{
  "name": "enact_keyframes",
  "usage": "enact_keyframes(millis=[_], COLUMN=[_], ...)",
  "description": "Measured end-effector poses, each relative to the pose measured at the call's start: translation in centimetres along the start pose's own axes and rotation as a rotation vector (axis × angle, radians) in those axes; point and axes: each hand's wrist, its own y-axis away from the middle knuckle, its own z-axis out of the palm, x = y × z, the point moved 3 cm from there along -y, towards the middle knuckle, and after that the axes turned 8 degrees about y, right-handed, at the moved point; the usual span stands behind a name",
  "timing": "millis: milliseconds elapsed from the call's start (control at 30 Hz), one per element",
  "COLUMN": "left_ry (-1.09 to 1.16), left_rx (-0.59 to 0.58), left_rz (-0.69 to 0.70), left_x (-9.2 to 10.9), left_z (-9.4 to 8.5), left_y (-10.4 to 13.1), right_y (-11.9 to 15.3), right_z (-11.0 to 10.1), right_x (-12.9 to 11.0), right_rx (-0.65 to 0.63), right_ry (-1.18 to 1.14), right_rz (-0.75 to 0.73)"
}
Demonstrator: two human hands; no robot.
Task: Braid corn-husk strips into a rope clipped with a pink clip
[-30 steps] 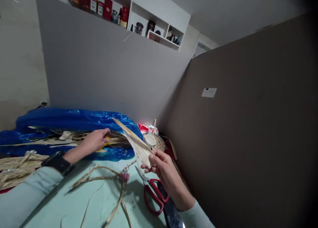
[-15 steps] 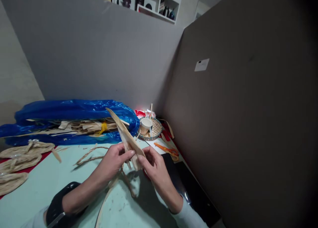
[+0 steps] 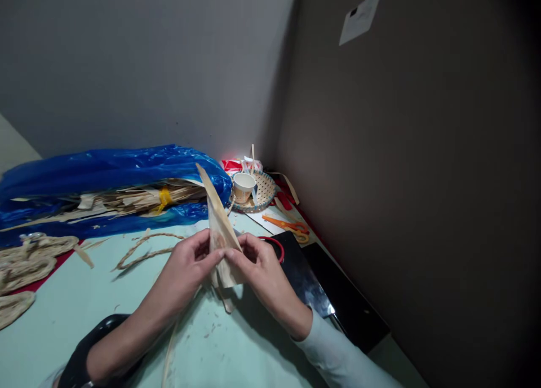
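Note:
A pale, dry strip of folded plant husk (image 3: 218, 219) stands up between my hands, its pointed tip leaning up and to the left. My left hand (image 3: 192, 264) pinches its left side between thumb and fingers. On the right side, my right hand (image 3: 260, 267) grips it the same way, and the two thumbs nearly meet across the front. The lower end of the husk flares out below the thumbs. Beneath it on the table lies a twisted straw cord (image 3: 143, 255), partly hidden by my left arm.
Behind, a blue plastic bag (image 3: 105, 165) holds a bundle of dry strips (image 3: 139, 199) tied in yellow. A paper cup (image 3: 244, 188) sits in a woven basket (image 3: 266, 190). Orange scissors (image 3: 287, 224) and black flat objects (image 3: 304, 275) lie right. Woven straw pieces (image 3: 31, 264) lie left.
The view has tilted down and shifted slightly. My hands have drawn closer together on the husk, which now stands more upright, and the thumbs have come nearly together.

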Motion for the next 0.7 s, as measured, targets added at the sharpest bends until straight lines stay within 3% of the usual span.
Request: enact_keyframes(millis=[133,300,433,600,700], left_ry=[-0.166,-0.171,-0.075,0.126,0.161], left_rx=[0.013,-0.005,-0.044,-0.143,-0.151], left_rz=[0.083,0.070,0.038,-0.048,-0.076], left_x=[0.13,-0.11,-0.27,-0.68,-0.74], left_z=[0.13,0.26,0.16,-0.09,-0.15], left_y=[0.13,0.34,0.19,-0.31,-0.50], right_y=[0.20,0.39,0.32,0.27,0.27], right_z=[0.09,0.45,0.65,0.54,0.30], right_x=[-0.19,-0.19,0.03,-0.28,-0.26], right_rx=[0.037,0.061,0.056,-0.086,-0.108], right_ry=[0.150,0.171,0.026,-0.297,-0.329], right_rz=[0.021,0.060,0.090,0.089,0.081])
